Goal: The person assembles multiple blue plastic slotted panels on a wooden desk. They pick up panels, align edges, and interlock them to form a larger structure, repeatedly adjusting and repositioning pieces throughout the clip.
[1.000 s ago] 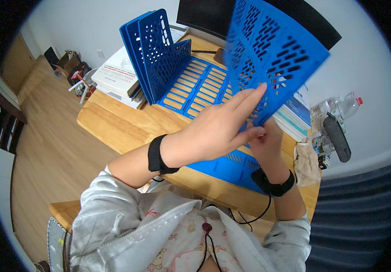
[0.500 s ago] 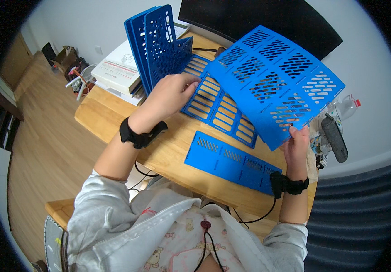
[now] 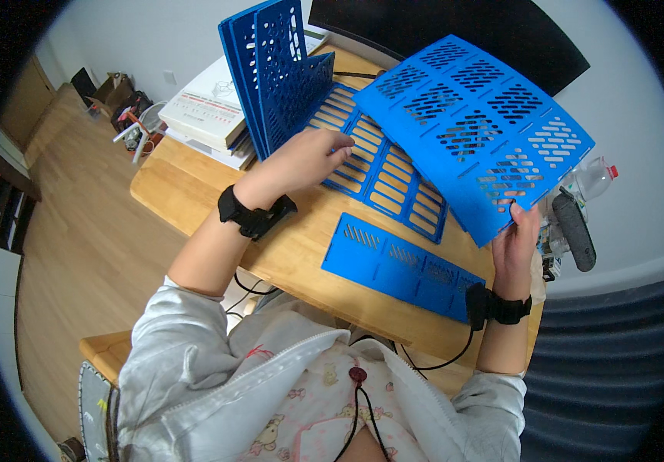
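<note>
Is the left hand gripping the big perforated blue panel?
No, the left hand rests on the slotted base; only the right hand holds the big panel.

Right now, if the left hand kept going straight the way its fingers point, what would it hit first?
The left hand rests on the flat slotted blue base panel, fingers pointing toward the big perforated blue panel held up by the right hand. It would likely meet that panel's lower edge first, though depth is unclear.
</note>
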Action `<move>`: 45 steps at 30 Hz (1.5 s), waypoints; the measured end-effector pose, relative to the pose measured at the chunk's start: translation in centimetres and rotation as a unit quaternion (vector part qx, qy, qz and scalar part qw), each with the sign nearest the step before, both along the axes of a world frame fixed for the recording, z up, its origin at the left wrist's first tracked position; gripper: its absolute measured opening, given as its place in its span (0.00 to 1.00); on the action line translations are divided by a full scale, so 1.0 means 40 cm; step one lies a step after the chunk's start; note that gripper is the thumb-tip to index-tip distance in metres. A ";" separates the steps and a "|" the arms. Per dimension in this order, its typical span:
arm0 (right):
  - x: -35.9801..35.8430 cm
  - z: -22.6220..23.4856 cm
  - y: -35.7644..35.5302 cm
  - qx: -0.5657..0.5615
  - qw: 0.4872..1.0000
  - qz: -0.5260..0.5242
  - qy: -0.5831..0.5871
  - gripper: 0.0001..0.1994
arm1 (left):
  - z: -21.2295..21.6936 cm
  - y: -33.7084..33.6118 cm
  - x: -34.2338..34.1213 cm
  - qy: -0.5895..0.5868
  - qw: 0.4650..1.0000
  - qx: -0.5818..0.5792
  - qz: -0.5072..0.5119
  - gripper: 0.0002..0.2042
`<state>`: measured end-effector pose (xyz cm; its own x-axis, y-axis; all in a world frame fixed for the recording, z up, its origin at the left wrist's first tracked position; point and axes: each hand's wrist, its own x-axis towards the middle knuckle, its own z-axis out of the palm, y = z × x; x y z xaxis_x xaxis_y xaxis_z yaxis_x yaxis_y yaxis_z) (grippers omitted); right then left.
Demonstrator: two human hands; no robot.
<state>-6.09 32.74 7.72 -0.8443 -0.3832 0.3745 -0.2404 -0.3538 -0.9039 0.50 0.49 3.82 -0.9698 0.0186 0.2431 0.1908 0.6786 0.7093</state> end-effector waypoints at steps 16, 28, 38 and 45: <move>0.073 0.032 -0.058 0.042 0.997 -0.054 0.023 0.11 | -0.075 -0.060 0.045 -0.042 0.972 -0.228 -0.039 0.06; 0.143 0.036 0.028 0.041 0.989 -0.136 0.051 0.10 | -0.096 -0.051 0.044 -0.089 0.958 -0.270 -0.044 0.07; 0.189 0.031 0.239 0.161 0.963 -0.191 0.100 0.11 | -0.047 -0.038 0.061 -0.149 0.962 -0.228 -0.032 0.10; 0.243 0.035 0.428 0.066 0.979 -0.194 -0.012 0.27 | -0.016 -0.013 0.058 0.020 0.999 -0.028 -0.024 0.21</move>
<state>3.62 49.88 9.13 -0.9438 -0.0756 0.3217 -0.3118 -0.1187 -0.9427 2.81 -0.04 3.16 -0.9572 0.0787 0.2784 0.2506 0.7066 0.6618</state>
